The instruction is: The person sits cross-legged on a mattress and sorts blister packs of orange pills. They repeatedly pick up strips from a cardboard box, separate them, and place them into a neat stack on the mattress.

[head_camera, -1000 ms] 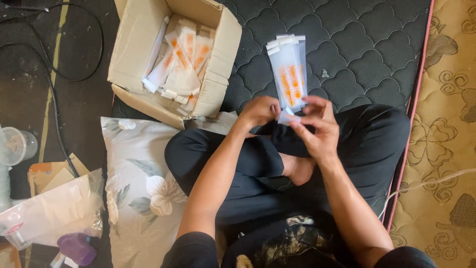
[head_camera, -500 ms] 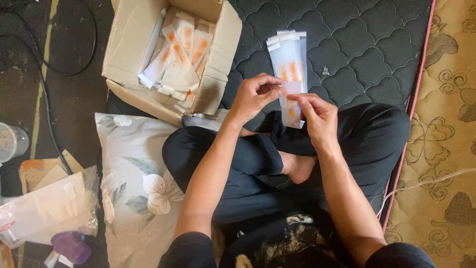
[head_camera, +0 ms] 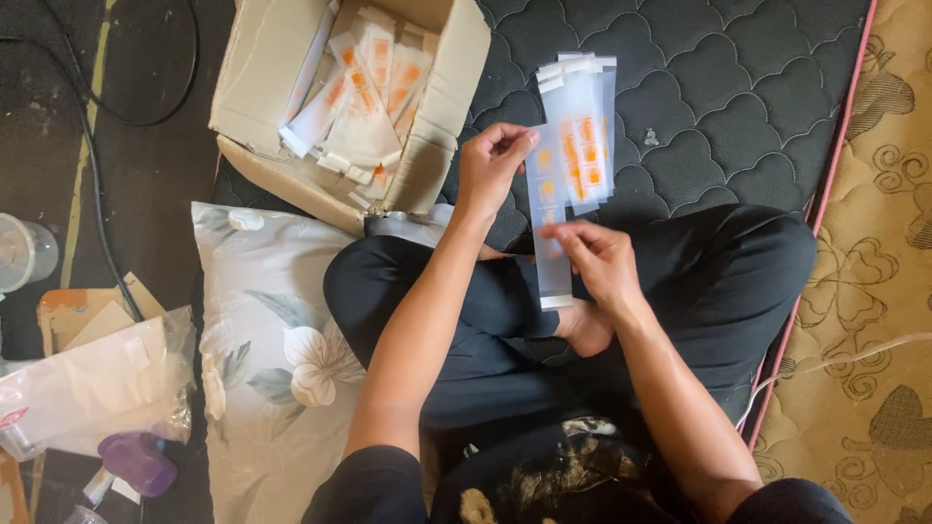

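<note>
I sit cross-legged on a dark quilted mattress (head_camera: 738,87) and I hold one long clear plastic sleeve (head_camera: 549,228) in front of me, over my lap. My left hand (head_camera: 493,167) pinches the sleeve near its far end, with the fingers closed on its left edge, and my right hand (head_camera: 600,260) grips it lower, near the middle, with thumb and fingers closed on it. The sleeve has small orange patches inside and it hangs almost straight toward me. Just behind it, on the mattress, lies a stack of the same sleeves (head_camera: 587,126), and the one I hold overlaps this stack a little. To the far left stands an open cardboard box (head_camera: 262,87) with many more orange-marked sleeves (head_camera: 364,92) piled loose inside. A flowered pillow (head_camera: 262,359) lies at the left of my knee, and further left a clear plastic bag (head_camera: 92,383) rests on the floor.
</note>
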